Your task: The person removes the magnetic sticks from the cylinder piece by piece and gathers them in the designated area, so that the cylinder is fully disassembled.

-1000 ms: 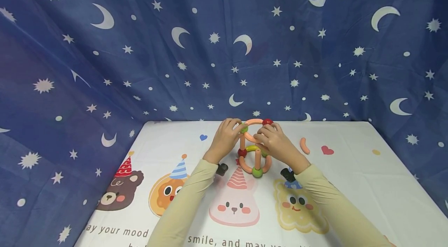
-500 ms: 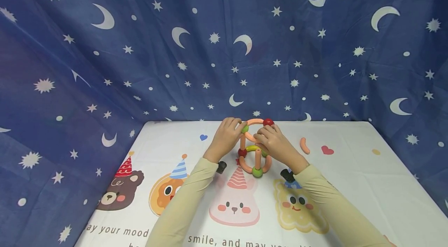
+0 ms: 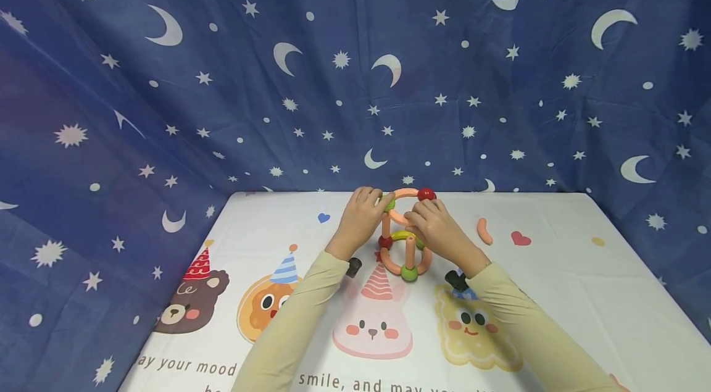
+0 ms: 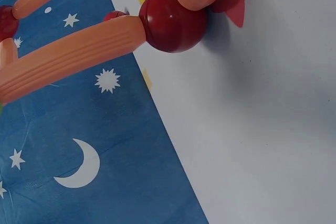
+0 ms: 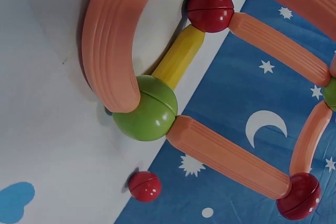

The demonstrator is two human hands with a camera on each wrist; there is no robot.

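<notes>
Two hands are on a toy frame of rods and balls that stands on the white tabletop (image 3: 577,312), at twelve o'clock from the person. Call six o'clock the person's side: the left hand (image 3: 360,220) grips the upper green ball (image 3: 388,203) at nine, while the right hand (image 3: 441,228) bends its fingers over the upper curved rod (image 3: 401,218) at about four; what its palm covers, I cannot tell. I'd judge the whole frame light and the rods smooth and fairly stiff, unlikely to break but quick to pull loose where rod meets ball. The balls look slick, so a hold close to a joint seems safest, with the lower ring kept steady. At six, the front upright (image 3: 410,252) rises from the lower green ball (image 3: 409,274), its top end bare; a knuckle could knock it. The upper red ball (image 3: 426,194) sits at two, just beyond the right fingers. One loose curved rod (image 3: 484,231) lies at three, outside the right hand. Seen from the right wrist, a separate red ball (image 5: 145,186) rests near the table's edge, where a nudge might roll it; the starry curtain (image 3: 344,133) closes off twelve.
</notes>
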